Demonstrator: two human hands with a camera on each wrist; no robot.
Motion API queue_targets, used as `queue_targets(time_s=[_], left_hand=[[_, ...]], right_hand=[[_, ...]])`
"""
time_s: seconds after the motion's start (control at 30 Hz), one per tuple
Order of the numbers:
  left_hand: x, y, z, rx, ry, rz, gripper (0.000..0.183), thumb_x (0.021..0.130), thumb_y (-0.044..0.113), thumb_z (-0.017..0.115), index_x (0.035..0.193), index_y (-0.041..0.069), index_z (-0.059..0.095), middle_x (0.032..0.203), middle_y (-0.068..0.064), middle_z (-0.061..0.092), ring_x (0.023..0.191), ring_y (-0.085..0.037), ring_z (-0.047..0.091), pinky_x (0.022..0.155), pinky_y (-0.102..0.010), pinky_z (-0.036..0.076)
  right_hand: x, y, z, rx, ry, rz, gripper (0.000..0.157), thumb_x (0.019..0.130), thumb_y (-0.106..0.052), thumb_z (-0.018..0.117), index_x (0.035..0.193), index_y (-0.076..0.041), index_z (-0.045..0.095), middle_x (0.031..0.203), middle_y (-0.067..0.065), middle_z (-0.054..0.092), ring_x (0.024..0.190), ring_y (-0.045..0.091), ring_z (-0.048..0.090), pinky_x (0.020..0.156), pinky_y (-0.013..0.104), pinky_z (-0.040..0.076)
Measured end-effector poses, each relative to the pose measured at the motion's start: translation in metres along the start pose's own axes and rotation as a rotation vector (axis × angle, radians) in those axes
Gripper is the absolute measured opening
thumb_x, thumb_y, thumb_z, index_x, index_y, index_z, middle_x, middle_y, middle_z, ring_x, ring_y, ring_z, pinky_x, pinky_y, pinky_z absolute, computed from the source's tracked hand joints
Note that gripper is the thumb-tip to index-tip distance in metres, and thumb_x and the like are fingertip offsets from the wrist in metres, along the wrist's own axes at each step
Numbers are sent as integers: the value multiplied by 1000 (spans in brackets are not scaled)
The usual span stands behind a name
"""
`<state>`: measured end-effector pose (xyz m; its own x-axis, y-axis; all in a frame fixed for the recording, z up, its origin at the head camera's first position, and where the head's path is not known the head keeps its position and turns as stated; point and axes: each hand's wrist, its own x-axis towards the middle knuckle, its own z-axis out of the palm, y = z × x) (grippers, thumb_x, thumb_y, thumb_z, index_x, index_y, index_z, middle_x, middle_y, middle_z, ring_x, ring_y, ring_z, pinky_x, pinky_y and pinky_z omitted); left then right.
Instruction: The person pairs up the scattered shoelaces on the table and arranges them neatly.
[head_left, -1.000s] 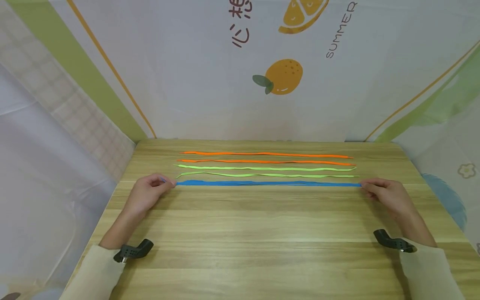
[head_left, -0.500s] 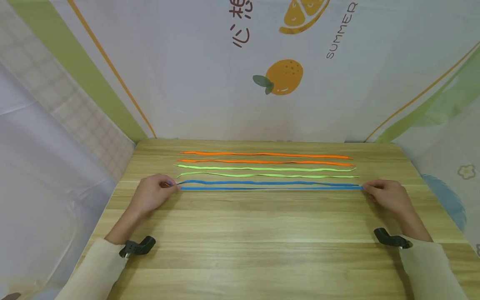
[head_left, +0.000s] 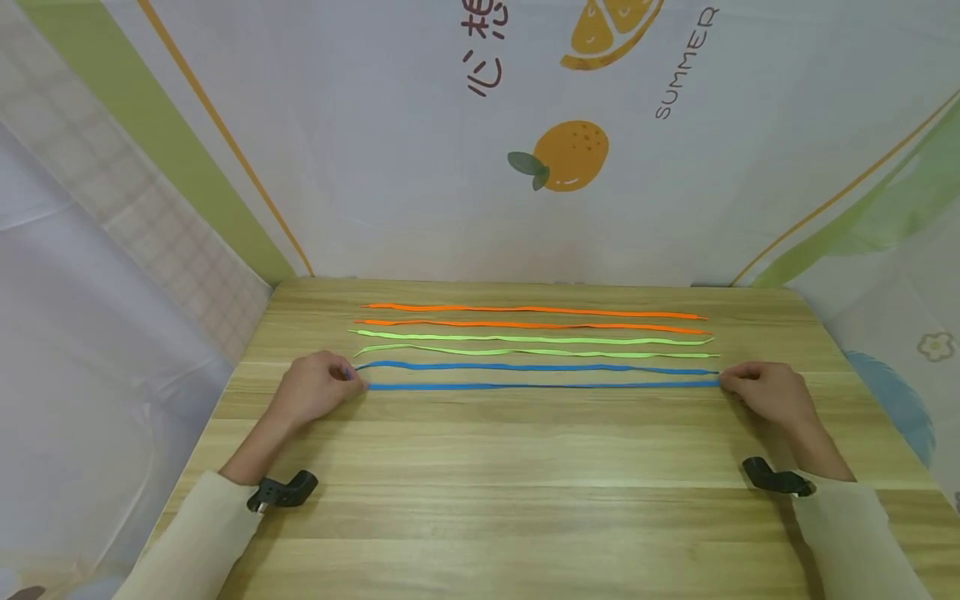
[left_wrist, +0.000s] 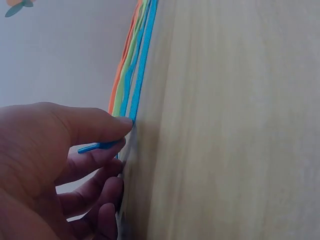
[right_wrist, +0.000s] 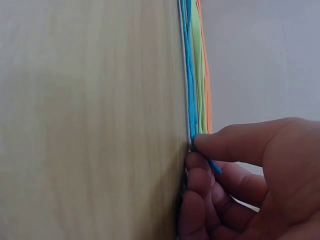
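Note:
A flat blue shoelace (head_left: 525, 386) is stretched straight from side to side. My left hand (head_left: 317, 385) pinches its left end between thumb and forefinger; the lace's tip (left_wrist: 89, 148) pokes out behind the fingers in the left wrist view. The right end is pinched by my right hand (head_left: 772, 392), with its tip (right_wrist: 216, 168) sticking out below the thumb in the right wrist view. Just beyond lies a second blue shoelace (head_left: 510, 367), slightly wavy. Past it run two lime-green shoelaces (head_left: 525, 338), then two orange shoelaces (head_left: 525, 309), all roughly parallel.
The laces lie on the far part of a wood-grain table (head_left: 510, 492). A white cloth (head_left: 420, 167) printed with fruit hangs right behind the table's far edge, and more cloth hangs at both sides. Each wrist wears a black camera mount (head_left: 285, 490).
Both hands have drawn the held blue shoelace nearer to the body, opening a gap between it and the other blue one. The left hand has also shifted a little to the right.

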<state>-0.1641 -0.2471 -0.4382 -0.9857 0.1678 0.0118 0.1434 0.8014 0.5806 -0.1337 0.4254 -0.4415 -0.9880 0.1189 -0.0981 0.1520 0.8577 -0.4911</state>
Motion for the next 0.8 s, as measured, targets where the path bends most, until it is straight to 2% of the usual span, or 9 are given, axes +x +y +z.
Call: queue_targets(time_s=[0.33, 0.53, 0.8], left_hand=[[3, 3, 3, 25, -9, 17, 10, 93, 20, 81, 87, 13, 83, 94, -4, 76, 90, -25, 68, 79, -46, 53], [3, 4, 3, 34, -13, 21, 9, 93, 19, 82, 87, 12, 83, 95, -6, 76, 90, -26, 69, 78, -46, 54], [3, 4, 1, 41, -28, 27, 10, 95, 19, 81, 90, 11, 84, 95, -4, 78, 91, -27, 71, 78, -49, 55]], right_hand=[[-1, 0, 3, 3, 23, 9, 40, 109, -30, 66, 117, 7, 78, 113, 26, 76, 108, 51, 67, 81, 48, 50], [-2, -1, 3, 8, 26, 18, 41, 109, -31, 66, 118, 6, 78, 119, 30, 74, 111, 53, 65, 85, 55, 52], [-4, -4, 2, 22, 22, 20, 40, 108, -31, 66, 118, 7, 78, 122, 32, 72, 112, 54, 64, 86, 57, 51]])
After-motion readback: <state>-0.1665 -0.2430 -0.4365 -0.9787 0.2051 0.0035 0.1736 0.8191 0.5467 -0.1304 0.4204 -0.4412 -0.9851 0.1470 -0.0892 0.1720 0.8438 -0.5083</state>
